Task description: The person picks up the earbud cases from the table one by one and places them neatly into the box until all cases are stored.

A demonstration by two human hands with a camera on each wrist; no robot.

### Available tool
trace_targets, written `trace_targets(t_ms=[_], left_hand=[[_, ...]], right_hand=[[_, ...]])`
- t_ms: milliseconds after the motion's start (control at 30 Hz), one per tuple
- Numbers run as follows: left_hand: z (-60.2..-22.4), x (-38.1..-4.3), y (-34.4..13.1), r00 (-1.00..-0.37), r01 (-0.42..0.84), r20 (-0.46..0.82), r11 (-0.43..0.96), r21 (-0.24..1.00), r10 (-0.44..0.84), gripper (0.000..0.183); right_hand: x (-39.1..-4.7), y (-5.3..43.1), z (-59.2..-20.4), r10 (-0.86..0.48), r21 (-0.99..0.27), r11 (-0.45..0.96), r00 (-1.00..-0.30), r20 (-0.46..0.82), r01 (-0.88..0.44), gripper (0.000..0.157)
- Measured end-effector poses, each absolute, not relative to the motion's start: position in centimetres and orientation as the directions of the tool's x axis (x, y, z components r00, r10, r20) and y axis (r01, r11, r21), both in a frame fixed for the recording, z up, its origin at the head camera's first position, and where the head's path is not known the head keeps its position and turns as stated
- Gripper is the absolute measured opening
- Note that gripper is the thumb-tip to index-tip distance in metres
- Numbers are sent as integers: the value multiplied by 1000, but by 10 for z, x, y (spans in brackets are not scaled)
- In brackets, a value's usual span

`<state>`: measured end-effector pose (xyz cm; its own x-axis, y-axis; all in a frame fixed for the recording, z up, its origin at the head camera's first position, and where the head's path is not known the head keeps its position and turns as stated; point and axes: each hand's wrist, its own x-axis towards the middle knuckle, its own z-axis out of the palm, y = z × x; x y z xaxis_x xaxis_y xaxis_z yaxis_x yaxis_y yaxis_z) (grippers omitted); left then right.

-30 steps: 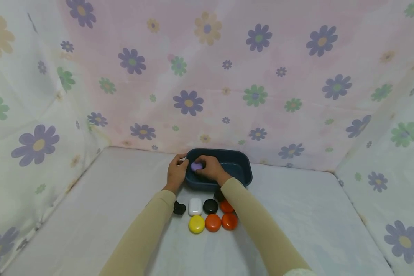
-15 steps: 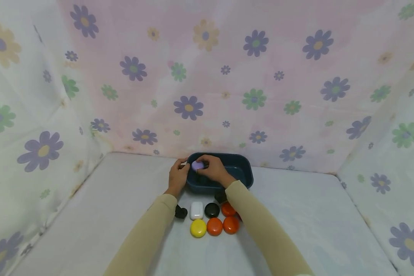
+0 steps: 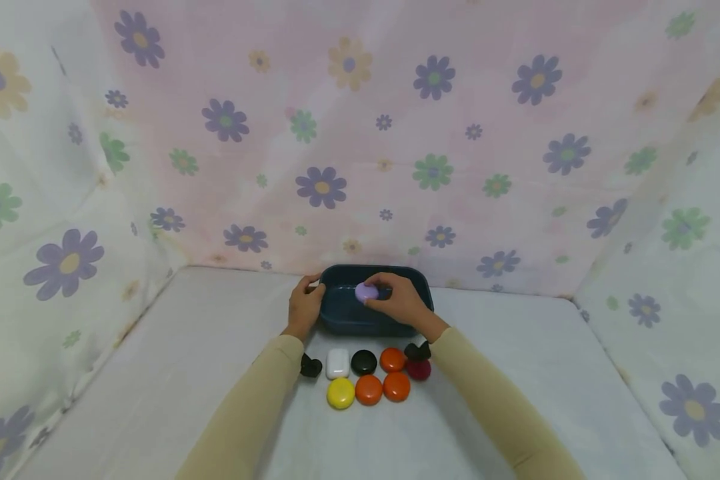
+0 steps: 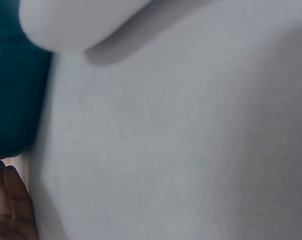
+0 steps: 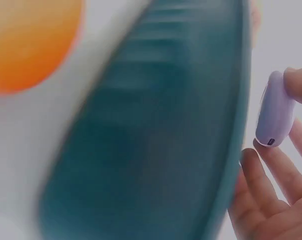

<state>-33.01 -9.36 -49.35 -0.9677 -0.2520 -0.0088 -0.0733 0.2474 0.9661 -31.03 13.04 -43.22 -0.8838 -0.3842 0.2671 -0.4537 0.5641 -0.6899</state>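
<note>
My right hand (image 3: 401,299) pinches a round, smooth lavender case (image 3: 367,293) between thumb and fingers. It is above the dark teal bin (image 3: 372,328), a rectangular one with rounded corners. In the right wrist view the lavender case (image 5: 276,110) stands edge-on, with a small dark slot low on its rim, and the bin (image 5: 140,130) fills the middle, blurred. My left hand (image 3: 304,307) touches the bin's left end from outside, thumb at the rim. Its fingers (image 4: 18,200) look straight in the left wrist view, tips close to the teal wall.
In front of the bin lie a white rounded-square case (image 3: 338,364), a black disc (image 3: 364,362), a yellow disc (image 3: 341,393), several orange-red discs (image 3: 369,390) and a dark red one (image 3: 419,370). Flower-printed cloth (image 3: 384,160) walls the back and both sides.
My right hand has moved right with the lavender case, from the bin's left end toward its middle. The dark red disc is now uncovered. My left hand stays at the bin's end.
</note>
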Motion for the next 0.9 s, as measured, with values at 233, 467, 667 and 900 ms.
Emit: trace_targets(t_ms=[233,467,667,900], left_hand=[[-498,-328,-95,-972,-82,-22,251,964,-233,36],[-494,-326,-97,-970,-74,-17,231,970,-242,35],[-497,-327,-95,-969,-82,-22,239,968,-245,35],[-495,-331,-96,-970,-53,7,238,970,-244,35]], right_hand=[[-271,164,-430,-397,-666,601,-888,233,-443,35],[-241,188,-426,-446,-624,630,-873,197,-463,36],[-212,205,-431,-439,-596,686,-891,117,-417,35],[-186,216,-445,-417,-570,726,-906,79,-384,35]])
